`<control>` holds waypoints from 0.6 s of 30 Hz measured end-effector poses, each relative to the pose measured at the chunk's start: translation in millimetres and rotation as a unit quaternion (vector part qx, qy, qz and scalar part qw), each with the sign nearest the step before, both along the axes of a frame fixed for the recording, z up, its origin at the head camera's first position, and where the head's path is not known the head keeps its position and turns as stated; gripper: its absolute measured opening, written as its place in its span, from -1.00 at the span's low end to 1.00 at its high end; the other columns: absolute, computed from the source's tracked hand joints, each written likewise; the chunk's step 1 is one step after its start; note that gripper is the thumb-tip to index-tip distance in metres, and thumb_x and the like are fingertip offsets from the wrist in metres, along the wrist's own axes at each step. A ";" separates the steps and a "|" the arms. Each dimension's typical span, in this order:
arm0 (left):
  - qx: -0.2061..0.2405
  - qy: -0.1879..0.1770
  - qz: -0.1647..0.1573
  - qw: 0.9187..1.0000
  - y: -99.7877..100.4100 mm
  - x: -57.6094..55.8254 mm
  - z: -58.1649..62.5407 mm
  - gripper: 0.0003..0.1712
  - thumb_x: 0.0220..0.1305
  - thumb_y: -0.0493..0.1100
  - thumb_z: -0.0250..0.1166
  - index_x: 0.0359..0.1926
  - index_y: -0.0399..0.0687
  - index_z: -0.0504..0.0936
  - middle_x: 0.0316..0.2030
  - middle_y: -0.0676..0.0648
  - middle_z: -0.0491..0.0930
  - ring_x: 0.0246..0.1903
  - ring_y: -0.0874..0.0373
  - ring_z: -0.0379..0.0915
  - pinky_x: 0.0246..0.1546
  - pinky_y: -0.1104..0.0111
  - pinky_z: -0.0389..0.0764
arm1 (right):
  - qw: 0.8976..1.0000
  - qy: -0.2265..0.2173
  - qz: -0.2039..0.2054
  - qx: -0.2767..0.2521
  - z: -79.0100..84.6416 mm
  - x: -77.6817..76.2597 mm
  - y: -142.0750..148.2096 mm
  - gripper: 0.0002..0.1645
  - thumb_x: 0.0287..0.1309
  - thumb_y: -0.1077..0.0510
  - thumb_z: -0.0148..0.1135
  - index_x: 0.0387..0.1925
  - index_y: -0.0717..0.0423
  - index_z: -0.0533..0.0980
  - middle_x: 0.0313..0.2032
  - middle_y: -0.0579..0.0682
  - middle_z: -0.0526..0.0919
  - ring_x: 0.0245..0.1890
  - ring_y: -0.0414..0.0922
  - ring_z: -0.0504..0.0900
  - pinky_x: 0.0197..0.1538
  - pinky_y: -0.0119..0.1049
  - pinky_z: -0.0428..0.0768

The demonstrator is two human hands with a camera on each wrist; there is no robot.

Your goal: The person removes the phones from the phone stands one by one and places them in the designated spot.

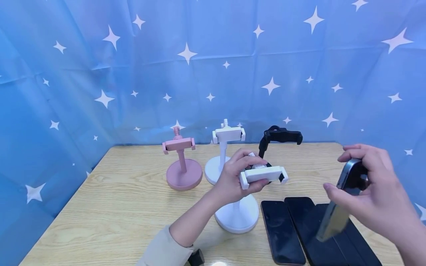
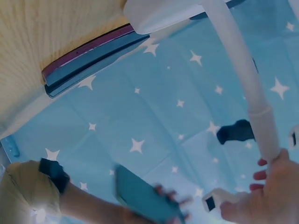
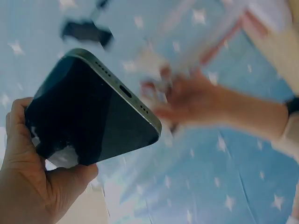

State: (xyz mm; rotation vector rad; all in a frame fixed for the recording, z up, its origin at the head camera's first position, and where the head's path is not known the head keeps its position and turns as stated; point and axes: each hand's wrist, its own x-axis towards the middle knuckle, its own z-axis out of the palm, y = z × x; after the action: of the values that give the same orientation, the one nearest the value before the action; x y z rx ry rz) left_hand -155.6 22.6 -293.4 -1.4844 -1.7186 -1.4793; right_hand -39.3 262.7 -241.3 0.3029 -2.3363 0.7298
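Note:
My left hand [image 1: 231,181] grips the head of the nearest white phone stand from behind, fingers around the back of its clamp [image 1: 264,174]. The stand's round white base [image 1: 237,218] rests on the table below that hand. In my right hand [image 1: 382,192] a smartphone [image 1: 332,223] is held by its edges, tilted in the air over the dark devices at the right. The right wrist view shows the smartphone's dark screen and its bottom edge with the charging port [image 3: 125,91]. The clamp has no phone between its arms.
Behind the left hand stand a pink phone stand [image 1: 184,177], another white phone stand [image 1: 223,149] and a black phone stand [image 1: 283,136]. A black phone [image 1: 283,232] and other dark flat devices [image 1: 301,203] lie side by side at the right. A blue star-patterned curtain [image 1: 213,37] hangs behind the table.

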 end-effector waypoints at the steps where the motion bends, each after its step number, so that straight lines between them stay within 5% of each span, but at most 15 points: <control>1: 0.000 0.000 -0.003 1.000 0.5 -0.4 0.9 -0.53 -0.14 -0.41 0.41 -0.13 -0.19 0.48 -0.14 -0.18 0.41 -0.14 0.09 0.41 -0.17 0.44 0.52 | 1.000 -0.009 -0.007 0.019 -4.4 -1.6 8.5 -0.32 -0.49 0.48 0.43 -0.16 0.30 0.36 0.06 0.11 0.27 0.01 -0.07 0.18 -0.30 -0.59 0.21; 4: -0.002 0.002 -0.008 1.000 2.8 -1.9 4.2 -0.55 -0.13 -0.41 0.41 -0.14 -0.19 0.49 -0.14 -0.18 0.42 -0.16 0.11 0.41 -0.19 0.46 0.52 | 0.993 -0.091 -0.015 0.069 -15.6 -5.6 30.0 -0.39 -0.37 0.38 0.41 -0.17 0.30 0.35 -0.08 0.33 0.22 -0.08 0.21 0.12 -0.37 -0.41 0.21; 6: -0.001 0.008 -0.010 1.000 5.4 -3.0 7.4 -0.56 -0.13 -0.40 0.41 -0.15 -0.20 0.50 -0.14 -0.18 0.43 -0.16 0.11 0.41 -0.18 0.47 0.52 | 0.979 -0.180 -0.014 0.100 -26.2 -9.4 44.0 -0.46 -0.27 0.32 0.39 -0.18 0.28 0.34 -0.15 0.35 0.23 -0.19 0.20 0.17 -0.44 -0.35 0.21; 12: 0.009 0.027 -0.016 0.999 20.0 -5.1 24.5 -0.59 -0.13 -0.40 0.41 -0.17 -0.25 0.53 -0.16 -0.18 0.43 -0.18 0.14 0.39 -0.21 0.53 0.51 | 0.903 -0.409 0.020 0.128 -62.4 -22.9 91.2 -0.44 0.00 0.16 0.30 -0.05 0.38 0.29 -0.18 0.33 0.31 -0.29 0.06 0.31 -0.42 -0.25 0.36; 15: 0.012 0.033 -0.026 0.999 31.2 -4.9 33.8 -0.60 -0.13 -0.39 0.41 -0.17 -0.29 0.55 -0.15 -0.19 0.44 -0.16 0.15 0.38 -0.22 0.56 0.51 | 0.883 -0.454 0.017 0.121 -74.7 -26.5 111.0 -0.37 0.03 0.14 0.27 0.00 0.47 0.26 -0.17 0.34 0.32 -0.26 0.09 0.31 -0.37 -0.20 0.38; 18: 0.009 0.031 -0.035 0.999 43.3 -5.2 40.0 -0.61 -0.11 -0.38 0.41 -0.16 -0.30 0.55 -0.15 -0.18 0.45 -0.14 0.17 0.36 -0.20 0.57 0.49 | 0.877 -0.466 0.015 0.114 -84.5 -27.3 127.4 -0.40 0.03 0.15 0.25 -0.03 0.49 0.27 -0.22 0.28 0.33 -0.29 0.04 0.29 -0.40 -0.25 0.35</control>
State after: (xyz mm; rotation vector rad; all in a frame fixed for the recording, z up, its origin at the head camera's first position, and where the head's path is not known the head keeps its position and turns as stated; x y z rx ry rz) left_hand -160.9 65.9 -253.4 -1.5779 -1.6296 -1.4644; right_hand -66.6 390.1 -325.7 0.0787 -3.3556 0.6987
